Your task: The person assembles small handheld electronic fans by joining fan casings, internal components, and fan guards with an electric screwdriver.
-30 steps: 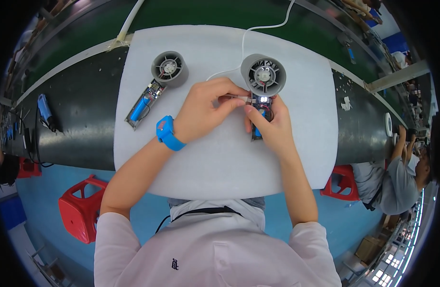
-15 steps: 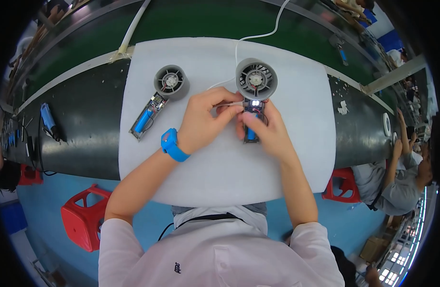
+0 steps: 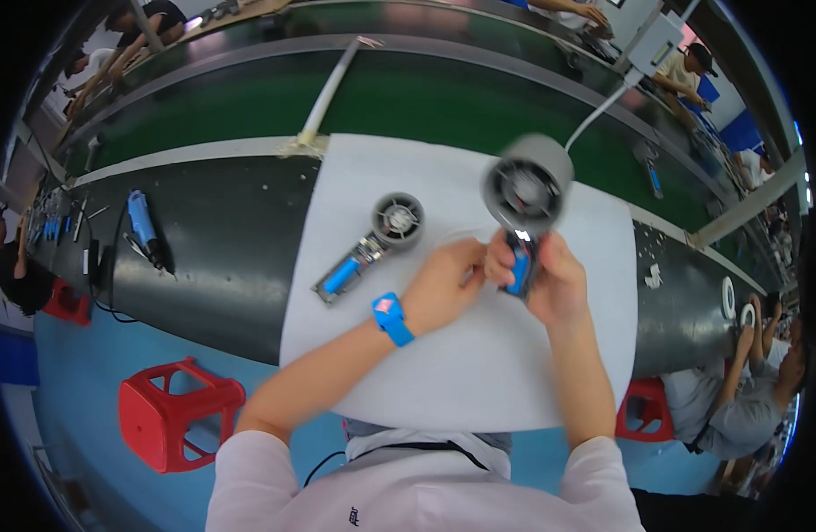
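My right hand (image 3: pixel 557 277) is closed around the handle of a small grey handheld fan (image 3: pixel 527 186), raised above the white mat (image 3: pixel 443 381). The fan's round head is blurred by motion. Its handle is uncovered, showing a blue battery cell and a small lit spot below the head. Beside the handle, my left hand (image 3: pixel 442 285) has its fingers bent together. Whatever they hold, if anything, is hidden. A second handheld fan (image 3: pixel 397 220) lies on the mat left of my left hand, its handle also uncovered over a blue cell and circuit board.
A white cable (image 3: pixel 600 108) runs from a white box (image 3: pixel 656 43) down behind the raised fan. On the dark bench at left lies a blue electric screwdriver (image 3: pixel 142 223). Beyond the mat is a green conveyor (image 3: pixel 426 106). A red stool (image 3: pixel 164 417) stands at left; a co-worker (image 3: pixel 745 399) sits at right.
My right hand has lifted the fan off the mat and tilted it. The left hand has come away from the thin cable end at the fan's handle. The whole view has shifted.
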